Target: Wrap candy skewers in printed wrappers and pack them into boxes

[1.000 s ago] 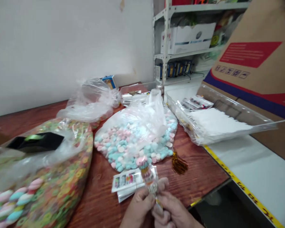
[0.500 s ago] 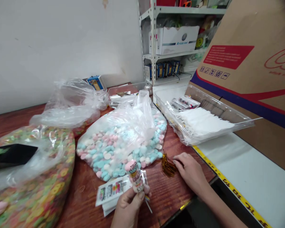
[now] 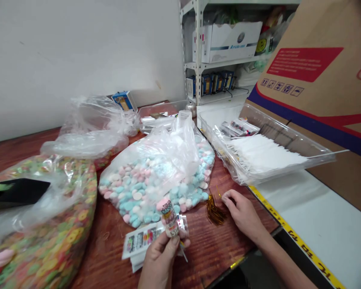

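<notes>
Table: a reddish-brown wooden table [image 3: 216,249] runs under both hands;
Carton: a large cardboard box [image 3: 315,92] stands well to the right of the right hand [image 3: 243,214];
Shelf: a white metal shelf [image 3: 198,52] stands beyond both hands, holding a white box [image 3: 225,42];
Tray: a clear plastic tray [image 3: 289,162] of white paper sheets [image 3: 264,154] sits just beyond the right hand;
Bags: a bag of ring-shaped sweets [image 3: 45,224] lies left of the left hand [image 3: 159,261]; a bag of pink and blue sweets [image 3: 150,188] lies just beyond it;
Cards: a stack of printed cards [image 3: 140,245] lies under the left hand;
Left grip: closed around a pink-topped candy tube [image 3: 168,218], held upright;
Right grip: open, fingers loosely curled and empty, just beside gold twist ties [image 3: 214,210].
</notes>
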The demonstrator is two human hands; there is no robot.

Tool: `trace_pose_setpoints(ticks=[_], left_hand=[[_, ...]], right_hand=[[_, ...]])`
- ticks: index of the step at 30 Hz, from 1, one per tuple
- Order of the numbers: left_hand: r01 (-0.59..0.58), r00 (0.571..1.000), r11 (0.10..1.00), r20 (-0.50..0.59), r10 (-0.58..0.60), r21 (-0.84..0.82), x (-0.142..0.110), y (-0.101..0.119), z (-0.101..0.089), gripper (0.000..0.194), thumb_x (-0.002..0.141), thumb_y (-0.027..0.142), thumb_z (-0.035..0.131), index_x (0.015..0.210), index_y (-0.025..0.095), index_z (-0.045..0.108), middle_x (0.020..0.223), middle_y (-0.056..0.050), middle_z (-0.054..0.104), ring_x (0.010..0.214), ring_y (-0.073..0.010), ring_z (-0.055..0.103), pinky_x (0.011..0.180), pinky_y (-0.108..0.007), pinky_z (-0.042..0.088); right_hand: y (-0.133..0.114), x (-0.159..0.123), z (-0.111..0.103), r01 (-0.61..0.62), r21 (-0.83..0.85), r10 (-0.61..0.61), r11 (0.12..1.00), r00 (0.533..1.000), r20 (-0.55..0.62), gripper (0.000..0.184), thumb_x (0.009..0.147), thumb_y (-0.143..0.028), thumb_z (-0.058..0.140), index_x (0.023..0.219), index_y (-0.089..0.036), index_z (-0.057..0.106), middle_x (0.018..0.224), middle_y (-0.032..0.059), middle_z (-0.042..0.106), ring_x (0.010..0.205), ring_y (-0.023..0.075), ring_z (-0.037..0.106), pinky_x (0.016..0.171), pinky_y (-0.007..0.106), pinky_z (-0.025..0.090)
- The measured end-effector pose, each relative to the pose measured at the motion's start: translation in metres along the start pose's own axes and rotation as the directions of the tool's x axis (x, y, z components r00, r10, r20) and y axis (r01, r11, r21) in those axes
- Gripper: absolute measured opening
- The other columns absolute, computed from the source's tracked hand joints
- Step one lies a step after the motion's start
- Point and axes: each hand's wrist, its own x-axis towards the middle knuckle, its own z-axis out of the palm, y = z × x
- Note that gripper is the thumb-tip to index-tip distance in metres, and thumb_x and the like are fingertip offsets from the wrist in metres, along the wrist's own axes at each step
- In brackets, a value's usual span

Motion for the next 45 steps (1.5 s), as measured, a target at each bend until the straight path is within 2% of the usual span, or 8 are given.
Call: trace_pose_setpoints(ticks=[4,12,19,25,29,32,40,45], left_hand=[[-0.271,0.963,0.875,0.115,0.246,0.400,0.000,0.015,0.000,0.023,0.081,0.037,0.063,0.094,0.020,0.072,0.079,-0.004,0.066,0.072,-0.0184,0.057,0.067,-0.027,0.044],[-0.611,0.677,0.100,0.452,0.581,0.786,0.002,0.015,0.009,0.027,0.088,0.012,0.043,0.100,0.019,0.067,0.081,-0.008,0.058,0.074,-0.0202,0.055,0.066,-0.029,0.044],[-0.615,0.574,-0.003,0.450,0.684,0.789,-0.003,0.003,-0.005,0.030,0.088,0.009,0.049,0.116,0.017,0.056,0.091,-0.010,0.067,0.083,-0.0201,0.061,0.074,-0.029,0.047],[-0.625,0.695,0.299,0.340,0.633,0.721,-0.009,0.013,-0.001,0.020,0.089,0.013,0.047,0.096,0.019,0.065,0.086,-0.007,0.064,0.083,-0.0195,0.059,0.075,-0.030,0.045],[-0.379,0.912,0.757,0.077,0.402,0.532,-0.006,0.016,0.006,0.011,0.086,0.025,0.055,0.087,0.019,0.064,0.078,-0.003,0.063,0.071,-0.0174,0.057,0.066,-0.028,0.043],[-0.158,0.987,0.969,0.055,0.150,0.191,0.000,0.013,0.007,0.020,0.081,0.034,0.062,0.089,0.016,0.062,0.059,0.004,0.052,0.051,-0.0112,0.043,0.051,-0.023,0.034],[-0.058,0.998,0.998,0.022,0.058,-0.012,0.005,0.010,0.009,0.029,0.072,0.039,0.072,0.084,0.014,0.063,0.050,0.006,0.047,0.046,-0.0070,0.036,0.047,-0.020,0.026],[-0.047,0.996,0.998,0.069,0.049,-0.036,0.002,0.010,0.010,0.027,0.076,0.037,0.069,0.086,0.013,0.062,0.049,0.006,0.046,0.046,-0.0066,0.034,0.046,-0.020,0.025]], right_hand=[[-0.024,-0.017,-0.003,-0.005,0.121,0.010,0.993,0.999,-0.042,0.021,0.096,-0.033,0.041,0.082,-0.022,0.051,0.071,-0.0007,0.055,0.064,0.0167,0.054,0.062,0.026,0.041],[-0.098,-0.067,0.042,-0.017,0.511,-0.056,0.859,0.990,0.126,0.022,0.096,-0.036,0.044,0.084,-0.021,0.055,0.069,-0.0012,0.053,0.060,0.0134,0.051,0.055,0.021,0.042],[-0.094,-0.068,0.078,-0.192,0.577,0.074,0.794,0.972,0.222,0.027,0.093,-0.045,0.049,0.084,-0.020,0.054,0.059,-0.0051,0.045,0.048,0.0108,0.044,0.041,0.020,0.032],[-0.092,-0.068,0.076,-0.048,0.445,-0.014,0.894,0.991,0.135,0.023,0.094,-0.038,0.048,0.085,-0.020,0.056,0.067,-0.0008,0.058,0.059,0.0149,0.057,0.053,0.023,0.043],[-0.091,-0.065,0.077,0.150,0.293,-0.164,0.944,0.986,0.024,0.018,0.095,-0.030,0.047,0.088,-0.020,0.060,0.082,0.0031,0.066,0.074,0.0174,0.062,0.067,0.025,0.046],[-0.091,-0.063,0.075,0.178,0.281,-0.193,0.943,0.981,0.026,0.018,0.095,-0.028,0.045,0.088,-0.021,0.060,0.082,0.0030,0.065,0.075,0.0173,0.062,0.069,0.025,0.046],[-0.090,-0.060,0.063,0.020,0.315,-0.065,0.949,0.989,0.132,0.032,0.099,-0.035,0.036,0.077,-0.022,0.055,0.061,-0.0019,0.054,0.057,0.0156,0.053,0.055,0.025,0.042],[-0.088,-0.057,0.062,0.158,0.272,-0.149,0.949,0.987,-0.053,0.019,0.097,-0.029,0.045,0.107,-0.023,0.059,0.107,0.0068,0.060,0.102,0.0215,0.056,0.091,0.033,0.043]])
